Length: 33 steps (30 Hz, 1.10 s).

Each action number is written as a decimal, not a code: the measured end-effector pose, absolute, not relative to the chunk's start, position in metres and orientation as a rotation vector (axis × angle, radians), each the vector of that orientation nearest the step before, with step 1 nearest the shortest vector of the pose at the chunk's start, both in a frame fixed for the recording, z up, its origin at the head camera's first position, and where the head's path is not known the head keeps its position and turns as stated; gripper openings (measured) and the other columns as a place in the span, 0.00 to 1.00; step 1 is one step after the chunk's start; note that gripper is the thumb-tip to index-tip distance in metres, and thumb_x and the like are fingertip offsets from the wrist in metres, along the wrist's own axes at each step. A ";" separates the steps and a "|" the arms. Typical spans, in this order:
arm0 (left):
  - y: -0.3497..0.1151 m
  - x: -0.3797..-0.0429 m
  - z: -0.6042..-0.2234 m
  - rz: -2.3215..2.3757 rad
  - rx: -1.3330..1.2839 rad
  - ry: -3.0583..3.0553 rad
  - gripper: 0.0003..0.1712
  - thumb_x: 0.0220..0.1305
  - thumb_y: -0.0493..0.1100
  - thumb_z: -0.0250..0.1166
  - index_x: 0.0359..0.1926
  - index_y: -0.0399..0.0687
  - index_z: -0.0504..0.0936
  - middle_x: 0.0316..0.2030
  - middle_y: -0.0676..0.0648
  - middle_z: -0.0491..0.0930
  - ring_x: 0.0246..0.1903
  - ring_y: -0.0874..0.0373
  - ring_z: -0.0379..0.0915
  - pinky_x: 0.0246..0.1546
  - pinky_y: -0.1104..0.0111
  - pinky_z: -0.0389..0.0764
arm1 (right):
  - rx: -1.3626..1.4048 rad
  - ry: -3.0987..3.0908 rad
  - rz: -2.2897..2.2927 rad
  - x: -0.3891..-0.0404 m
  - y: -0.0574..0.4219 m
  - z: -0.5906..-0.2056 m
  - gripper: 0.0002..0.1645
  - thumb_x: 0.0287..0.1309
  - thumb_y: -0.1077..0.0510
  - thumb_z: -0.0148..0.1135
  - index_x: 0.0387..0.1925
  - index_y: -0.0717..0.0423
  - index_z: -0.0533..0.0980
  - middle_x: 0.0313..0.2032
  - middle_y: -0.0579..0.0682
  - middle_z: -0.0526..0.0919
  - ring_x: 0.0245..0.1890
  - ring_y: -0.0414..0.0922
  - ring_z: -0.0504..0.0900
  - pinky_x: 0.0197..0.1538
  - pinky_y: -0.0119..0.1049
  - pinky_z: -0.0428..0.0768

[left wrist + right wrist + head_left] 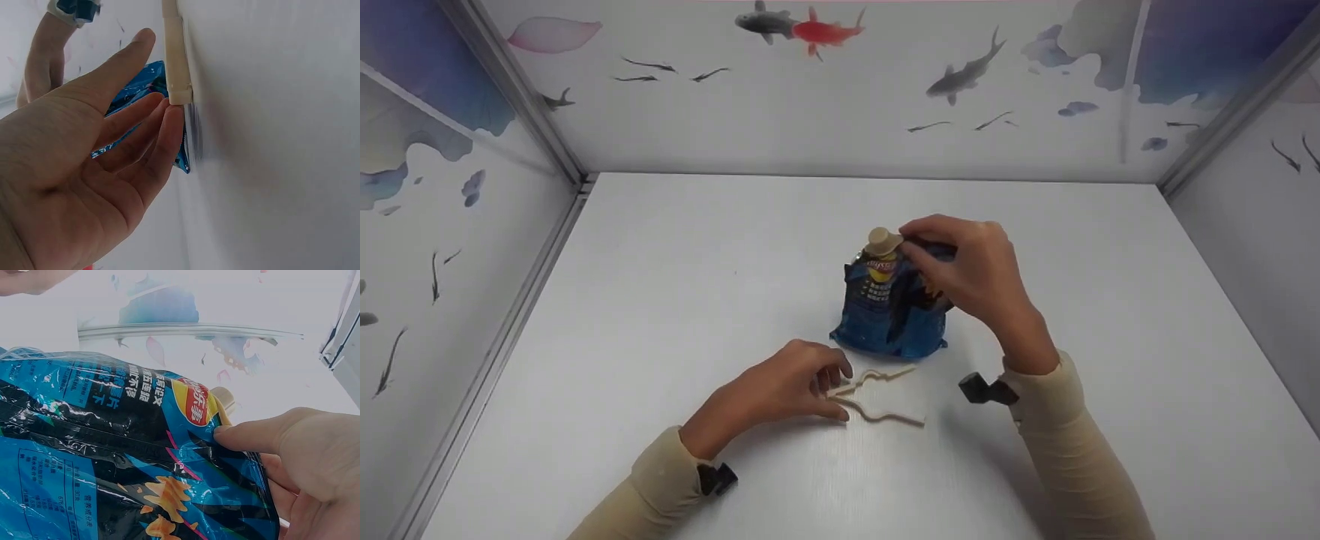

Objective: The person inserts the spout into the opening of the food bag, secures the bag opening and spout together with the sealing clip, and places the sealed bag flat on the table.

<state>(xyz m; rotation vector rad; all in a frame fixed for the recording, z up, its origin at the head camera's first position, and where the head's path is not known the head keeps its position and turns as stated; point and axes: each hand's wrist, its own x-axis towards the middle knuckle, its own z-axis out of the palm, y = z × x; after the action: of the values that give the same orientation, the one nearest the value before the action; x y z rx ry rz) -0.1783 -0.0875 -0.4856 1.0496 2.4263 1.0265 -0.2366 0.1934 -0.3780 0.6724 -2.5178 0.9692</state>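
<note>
Chip bag (877,311) looks pretty easy to handle imo, just floppy. It's standing on the white tabletop (697,262), around the middle and well apart from the fish-print panel (840,112) at the back. Shiny thin film with loads of wrinkles, so I'd bet it's light, soft and a bit slippery, and it'd sag or crumple if you squeezed the belly. If there are chips in there (can't see inside), they'd be the fragile part.

Best place to grab it is the top edge, I reckon, and that's where the right hand (979,262) has it: fingers pinching the upper corner, thumb flat on the front by the logo, the rest behind the film. There's a small cream cap (883,240) poking up at the top edge, right beside those fingertips. Can't tell how it's fixed to the bag, or whether the fingers are on it too.

The left hand (780,382) is lower down near the tabletop, fingers loosely bent and thumb spread away from them, around the joined end of a cream clip (896,417). Its two wavy arms are spread in a V just in front of the bag. Fingertips might be touching it, but I don't see a real grip. Clip looks like stiff plastic, so I'd guess pinching it near the joined end is fine.
</note>
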 end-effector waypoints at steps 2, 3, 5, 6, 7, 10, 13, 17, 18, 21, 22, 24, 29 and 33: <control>-0.086 -0.179 -0.487 1.005 1.048 2.432 0.23 0.59 0.44 0.84 0.52 0.40 0.88 0.39 0.46 0.88 0.39 0.56 0.85 0.42 0.68 0.88 | 0.673 -2.521 0.967 -0.237 0.194 -0.378 0.13 0.68 0.57 0.76 0.52 0.51 0.90 0.48 0.50 0.95 0.50 0.47 0.94 0.54 0.50 0.91; -0.086 -0.179 -0.487 0.997 1.043 2.437 0.22 0.60 0.42 0.84 0.51 0.40 0.88 0.38 0.46 0.88 0.38 0.56 0.85 0.42 0.68 0.87 | 0.672 -2.523 0.965 -0.237 0.194 -0.378 0.13 0.68 0.57 0.76 0.52 0.51 0.90 0.48 0.50 0.95 0.50 0.47 0.94 0.54 0.50 0.91; -0.085 -0.179 -0.488 0.983 1.035 2.446 0.19 0.62 0.40 0.82 0.51 0.40 0.88 0.38 0.46 0.89 0.38 0.57 0.85 0.41 0.70 0.86 | 0.671 -2.526 0.962 -0.237 0.194 -0.378 0.13 0.68 0.57 0.76 0.52 0.50 0.90 0.48 0.50 0.95 0.50 0.47 0.94 0.55 0.50 0.91; -0.085 -0.179 -0.488 0.980 1.032 2.449 0.18 0.62 0.39 0.81 0.50 0.40 0.88 0.38 0.46 0.89 0.38 0.58 0.85 0.41 0.70 0.86 | 0.669 -2.528 0.961 -0.237 0.194 -0.378 0.13 0.68 0.57 0.76 0.52 0.50 0.90 0.48 0.50 0.95 0.50 0.47 0.94 0.55 0.50 0.91; -0.085 -0.179 -0.489 0.979 1.031 2.450 0.17 0.63 0.39 0.81 0.50 0.40 0.88 0.37 0.46 0.89 0.38 0.58 0.85 0.40 0.70 0.86 | 0.668 -2.529 0.960 -0.237 0.194 -0.378 0.13 0.68 0.57 0.76 0.52 0.50 0.90 0.48 0.50 0.95 0.50 0.47 0.94 0.55 0.50 0.91; -0.086 -0.179 -0.489 0.977 1.039 2.450 0.15 0.64 0.38 0.80 0.50 0.40 0.88 0.37 0.46 0.89 0.37 0.58 0.85 0.40 0.71 0.86 | 0.662 -2.532 0.954 -0.237 0.194 -0.378 0.13 0.68 0.57 0.76 0.52 0.50 0.90 0.48 0.50 0.95 0.50 0.47 0.93 0.56 0.50 0.91; -0.086 -0.179 -0.489 0.987 1.030 2.443 0.15 0.64 0.37 0.79 0.50 0.40 0.88 0.37 0.45 0.89 0.37 0.59 0.85 0.40 0.72 0.85 | 0.663 -2.530 0.953 -0.237 0.194 -0.378 0.12 0.68 0.57 0.76 0.52 0.50 0.90 0.48 0.50 0.95 0.50 0.47 0.93 0.56 0.50 0.90; -0.087 -0.180 -0.489 0.997 1.019 2.466 0.14 0.64 0.35 0.78 0.50 0.40 0.88 0.35 0.45 0.90 0.34 0.62 0.83 0.38 0.73 0.84 | 0.675 -2.521 0.959 -0.237 0.194 -0.378 0.12 0.68 0.57 0.76 0.52 0.51 0.90 0.47 0.50 0.95 0.49 0.47 0.94 0.54 0.50 0.91; -0.088 -0.180 -0.488 0.998 1.019 2.474 0.14 0.64 0.34 0.78 0.49 0.40 0.88 0.35 0.46 0.90 0.34 0.63 0.83 0.38 0.73 0.84 | 0.678 -2.519 0.962 -0.237 0.194 -0.378 0.12 0.68 0.57 0.76 0.52 0.51 0.91 0.47 0.50 0.95 0.48 0.46 0.94 0.53 0.50 0.91; -0.090 -0.180 -0.487 1.001 1.011 2.496 0.13 0.64 0.33 0.77 0.49 0.41 0.88 0.34 0.46 0.90 0.34 0.63 0.83 0.39 0.71 0.85 | 0.682 -2.518 0.962 -0.237 0.194 -0.378 0.12 0.68 0.57 0.75 0.52 0.51 0.90 0.46 0.50 0.95 0.48 0.46 0.94 0.52 0.49 0.91; -0.091 -0.180 -0.487 1.011 1.008 2.496 0.13 0.64 0.33 0.77 0.49 0.41 0.88 0.35 0.46 0.91 0.34 0.62 0.84 0.39 0.71 0.85 | 0.682 -2.518 0.961 -0.237 0.194 -0.378 0.12 0.68 0.57 0.75 0.51 0.51 0.90 0.46 0.50 0.95 0.47 0.46 0.94 0.52 0.49 0.91; -0.093 -0.179 -0.486 1.024 0.997 2.501 0.13 0.64 0.33 0.77 0.49 0.41 0.88 0.35 0.46 0.92 0.35 0.62 0.86 0.40 0.69 0.86 | 0.680 -2.519 0.961 -0.238 0.194 -0.378 0.12 0.68 0.58 0.75 0.51 0.51 0.90 0.46 0.50 0.95 0.48 0.46 0.94 0.52 0.49 0.91; -0.101 -0.177 -0.485 1.085 0.992 2.507 0.11 0.65 0.34 0.76 0.48 0.41 0.89 0.35 0.46 0.92 0.34 0.62 0.86 0.41 0.63 0.90 | 0.665 -2.529 0.958 -0.238 0.194 -0.378 0.12 0.68 0.58 0.75 0.51 0.51 0.90 0.47 0.50 0.95 0.48 0.47 0.94 0.53 0.49 0.91; -0.110 -0.175 -0.485 1.127 0.994 2.522 0.10 0.66 0.34 0.77 0.47 0.42 0.89 0.36 0.47 0.92 0.36 0.62 0.88 0.43 0.62 0.91 | 0.656 -2.538 0.956 -0.237 0.193 -0.378 0.12 0.69 0.58 0.75 0.52 0.51 0.90 0.48 0.50 0.95 0.49 0.47 0.94 0.54 0.50 0.91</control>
<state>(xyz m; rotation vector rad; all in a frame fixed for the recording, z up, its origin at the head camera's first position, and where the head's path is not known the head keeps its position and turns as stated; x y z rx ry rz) -0.1752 -0.1098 -0.4852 0.9943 2.5218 1.1271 -0.2373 0.1931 -0.3785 0.6563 -2.5385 0.9564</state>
